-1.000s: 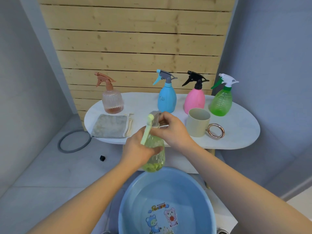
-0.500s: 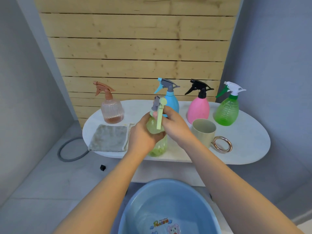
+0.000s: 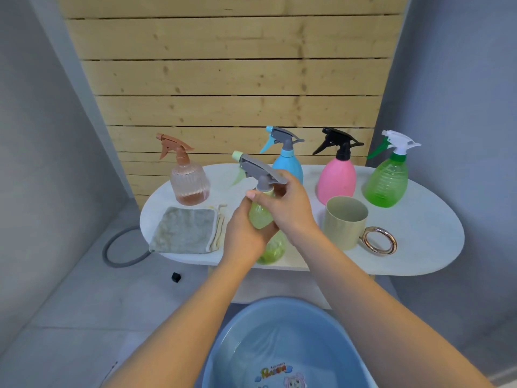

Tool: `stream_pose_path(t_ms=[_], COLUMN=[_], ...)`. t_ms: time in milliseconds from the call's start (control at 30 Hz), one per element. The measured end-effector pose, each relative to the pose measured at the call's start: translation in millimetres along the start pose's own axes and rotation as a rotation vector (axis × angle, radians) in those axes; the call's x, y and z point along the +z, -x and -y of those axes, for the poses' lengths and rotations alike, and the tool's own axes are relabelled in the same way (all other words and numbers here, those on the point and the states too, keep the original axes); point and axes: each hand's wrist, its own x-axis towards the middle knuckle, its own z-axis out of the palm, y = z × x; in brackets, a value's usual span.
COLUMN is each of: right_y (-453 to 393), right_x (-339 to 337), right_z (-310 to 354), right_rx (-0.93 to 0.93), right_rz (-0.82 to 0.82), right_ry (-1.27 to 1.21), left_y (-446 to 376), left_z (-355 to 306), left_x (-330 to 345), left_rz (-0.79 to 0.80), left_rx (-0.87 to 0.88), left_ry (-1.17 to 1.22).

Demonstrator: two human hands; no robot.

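Fingers of the left hand curled round the waist of the spray bottle, thumb laid up along its shoulder. Fingers of the right hand clenched on the neck, right under the spray head. Between both grips, a translucent yellow-green body, ribbed and wider toward the bottom. Above them, a grey head tilted up to the left, ending in a pale green nozzle, with a pale green trigger hanging beneath. Bottle roughly upright, its base at the front edge of the white oval table; standing or lifted, impossible to tell. Just right of the right hand, a beige cup with a gold ring handle. Just left of the left hand, a folded grey cloth. Behind the fingers, close, a blue spray bottle. Farther right, a pink one with a black head, then a clear green one with a white head. Off to the left, behind the cloth, a ribbed amber one. Below the forearms, nearest the body, a blue basin.
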Motion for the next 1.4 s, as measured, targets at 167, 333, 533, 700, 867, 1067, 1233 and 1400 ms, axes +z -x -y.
stream_pose_path(t_ms=[167, 333, 533, 700, 867, 1067, 1233, 1400], right_y=[1.5, 8.1, 6.3, 3.8, 2.2, -0.8, -1.8, -4.5], right_x=[8.5, -4.5, -26.4, -26.7, -26.9, -29.6, -32.5, -33.0], right_z=[-2.8, -2.6, 0.3, -2.0, 1.6, -1.4, -1.1, -0.5], right_rx=[-0.017, -0.007, -0.046, -0.024, -0.064, -0.051, -0.023, -0.024], right_rz=[-0.135, 0.023, 0.157, 0.118, 0.222, 0.187, 0.271, 0.281], right_ry=[0.164, 0.049, 0.07, 0.108, 0.025, 0.081, -0.029, -0.011], left_y=[9.1, 8.3, 6.7, 5.0, 3.5, 0.7, -1.4, -2.2], left_z=[0.6, 7.6, 8.8, 13.6, 13.8, 18.3, 20.1, 16.5], left_x=[8.3, 12.8, 13.9, 15.5, 15.0, 12.7, 9.3, 0.4], left_rz=[-0.135, -0.168, -0.183, -0.173, -0.167, -0.125, -0.093, -0.016], left_rx=[0.114, 0.162, 0.187, 0.185, 0.181, 0.109, 0.058, 0.03], left_ry=[0.04, 0.072, 0.073, 0.07, 0.071, 0.094, 0.085, 0.102])
